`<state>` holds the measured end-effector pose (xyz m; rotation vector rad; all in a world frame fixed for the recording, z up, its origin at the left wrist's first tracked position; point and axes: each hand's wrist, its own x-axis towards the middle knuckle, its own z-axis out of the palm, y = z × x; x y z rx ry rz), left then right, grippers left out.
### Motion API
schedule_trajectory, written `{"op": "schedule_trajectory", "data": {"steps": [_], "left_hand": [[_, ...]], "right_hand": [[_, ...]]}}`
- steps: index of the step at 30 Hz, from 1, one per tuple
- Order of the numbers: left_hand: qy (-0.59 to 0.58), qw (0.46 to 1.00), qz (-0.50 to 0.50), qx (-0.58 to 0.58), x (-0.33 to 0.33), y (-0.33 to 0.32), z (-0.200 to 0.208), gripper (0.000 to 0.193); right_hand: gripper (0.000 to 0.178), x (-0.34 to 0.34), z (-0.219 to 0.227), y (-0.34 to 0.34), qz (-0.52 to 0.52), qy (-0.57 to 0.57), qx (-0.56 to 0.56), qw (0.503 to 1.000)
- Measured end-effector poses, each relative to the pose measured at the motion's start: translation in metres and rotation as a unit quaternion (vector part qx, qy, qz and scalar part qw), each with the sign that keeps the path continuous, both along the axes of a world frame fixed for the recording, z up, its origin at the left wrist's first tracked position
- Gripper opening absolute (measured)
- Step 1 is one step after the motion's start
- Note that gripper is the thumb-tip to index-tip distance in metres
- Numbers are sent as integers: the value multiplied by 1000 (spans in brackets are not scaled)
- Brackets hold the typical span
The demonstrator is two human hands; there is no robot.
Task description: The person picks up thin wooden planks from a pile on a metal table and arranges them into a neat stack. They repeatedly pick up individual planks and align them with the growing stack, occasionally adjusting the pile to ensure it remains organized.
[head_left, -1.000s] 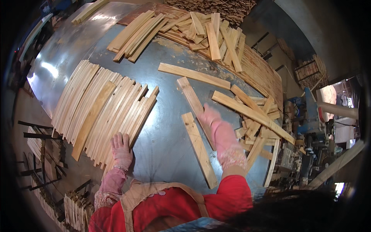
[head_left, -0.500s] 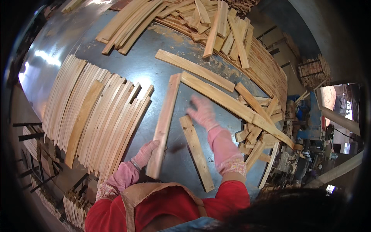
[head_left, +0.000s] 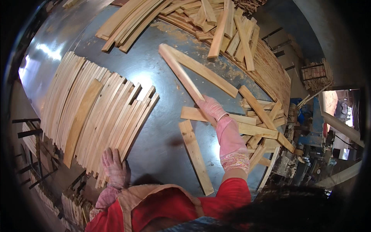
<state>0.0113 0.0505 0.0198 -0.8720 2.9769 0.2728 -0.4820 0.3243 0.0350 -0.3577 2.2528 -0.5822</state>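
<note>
My right hand [head_left: 211,108], in a pink glove, is wrapped around the lower part of a long wooden board [head_left: 180,72]. That board slants away to the far left, its far end by another loose board [head_left: 206,72]. My left hand [head_left: 113,167], also gloved, rests with fingers stretched out on the near end of a row of narrow wooden strips [head_left: 116,106]. A darker, yellowish board [head_left: 84,118] lies across the top of this row. Close to my right forearm a short board [head_left: 196,156] lies on the metal table [head_left: 162,141]. Boards beneath my right wrist are partly hidden.
A jumbled pile of boards [head_left: 262,120] lies to the right, and a larger heap [head_left: 232,33] at the far side on a wooden sheet. Several long boards [head_left: 129,25] lie together at the far left. Machinery [head_left: 305,154] stands beyond the table's right edge.
My left hand has let go of the board it held and moved left onto the row of strips. My right hand, empty and blurred before, now grips a board.
</note>
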Motion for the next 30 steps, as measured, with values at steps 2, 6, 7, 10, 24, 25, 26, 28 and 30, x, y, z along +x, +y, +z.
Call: {"op": "schedule_trajectory", "data": {"steps": [2, 6, 7, 10, 24, 25, 26, 28, 30], "left_hand": [[14, 999, -40, 3, 0, -3, -2, 76], [49, 998, -46, 12, -11, -9, -7, 80], [56, 997, -48, 32, -12, -7, -6, 82], [61, 995, -75, 28, -3, -13, -6, 88], [9, 998, -53, -14, -9, -5, -20, 100], [57, 997, -58, 14, -19, 1, -5, 91], [106, 986, -105, 78, -29, 12, 3, 87], [186, 939, -199, 212, -54, 39, 19, 79], [156, 919, -221, 287, -95, 88, 35, 68]], "right_hand": [[83, 26, -14, -4, -97, -85, -120, 984], [65, 156, -34, -30, -287, -160, -343, 880], [54, 193, -29, -50, -231, -83, -270, 931], [62, 307, -20, -98, -26, -51, -113, 992], [67, 75, -7, 214, 104, 370, 303, 872], [69, 68, 26, 206, 98, 291, 315, 898], [74, 72, 46, 189, 124, 300, 272, 906], [82, 94, 80, 133, 159, 290, 179, 927], [83, 118, 113, 67, 142, 285, 81, 944]]}}
